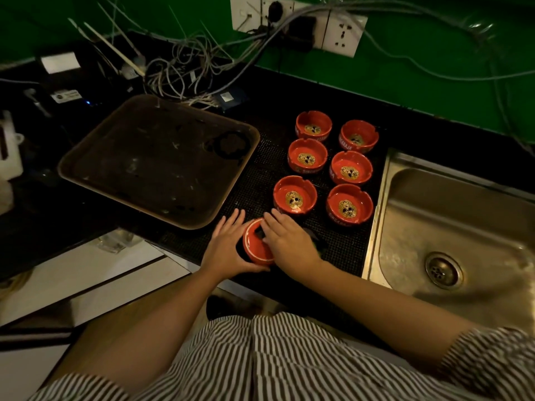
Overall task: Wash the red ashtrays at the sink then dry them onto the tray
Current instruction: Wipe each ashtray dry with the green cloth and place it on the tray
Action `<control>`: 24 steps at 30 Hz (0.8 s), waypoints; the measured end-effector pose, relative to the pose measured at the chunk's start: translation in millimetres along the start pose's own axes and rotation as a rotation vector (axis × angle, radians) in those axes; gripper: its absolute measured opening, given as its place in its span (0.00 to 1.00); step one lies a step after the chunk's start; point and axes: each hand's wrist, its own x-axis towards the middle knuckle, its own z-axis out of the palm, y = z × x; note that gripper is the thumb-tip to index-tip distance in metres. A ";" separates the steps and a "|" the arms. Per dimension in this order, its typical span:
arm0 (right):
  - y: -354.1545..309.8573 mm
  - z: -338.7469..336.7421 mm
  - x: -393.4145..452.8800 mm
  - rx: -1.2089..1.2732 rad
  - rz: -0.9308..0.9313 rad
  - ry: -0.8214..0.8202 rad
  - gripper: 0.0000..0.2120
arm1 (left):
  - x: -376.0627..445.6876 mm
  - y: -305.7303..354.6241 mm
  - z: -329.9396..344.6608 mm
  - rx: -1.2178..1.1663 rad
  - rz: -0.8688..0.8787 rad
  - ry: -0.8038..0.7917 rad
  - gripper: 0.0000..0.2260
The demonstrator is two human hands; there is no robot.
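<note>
Left hand: our left hand [224, 244] cups the side of one red ashtray [256, 247], thumb curled under its near edge, low in the middle of the frame.
Right hand: our right hand [285, 241] lies over the same ashtray's mouth, fingers fairly straight — there may be a dark cloth under the palm, but we cannot tell.
Ashtray in hand: tipped on its side between both hands, just above the black mat [341, 250].
The other six: six ashtrays [350, 167] stand upright in two columns on the mat, centre right, between tray and sink.
Tray: the brown tray [86, 163], centre left, holds no ashtrays yet.
Sink: the steel sink [405, 227] at right looks dry, tap not in view.
Progress: we judge it early — nothing is on the tray, and whether the six are washed we cannot say.
</note>
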 end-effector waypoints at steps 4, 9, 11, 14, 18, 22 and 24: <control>-34.7 10.5 6.1 0.066 -0.018 0.078 0.22 | 1.2 -3.5 3.4 0.035 -0.012 0.004 0.50; -9.4 11.2 -45.3 0.154 -0.189 0.147 0.19 | 0.4 -0.9 1.6 0.023 0.016 0.015 0.52; 10.5 13.6 -60.5 0.150 -0.106 0.187 0.19 | 0.5 2.1 0.5 0.005 0.007 0.014 0.56; 27.9 17.1 -77.9 0.222 0.242 0.272 0.20 | -2.1 4.0 -1.0 0.038 -0.002 0.010 0.58; 11.4 17.2 -78.2 0.269 0.462 0.287 0.20 | -6.1 22.2 1.9 -0.020 -0.085 0.063 0.63; 10.3 16.7 -76.0 0.377 0.496 0.331 0.15 | -13.1 43.2 9.5 -0.326 -0.215 0.177 0.57; 13.5 18.3 -79.5 0.380 0.452 0.341 0.12 | -17.1 45.2 8.6 -0.513 -0.269 0.243 0.54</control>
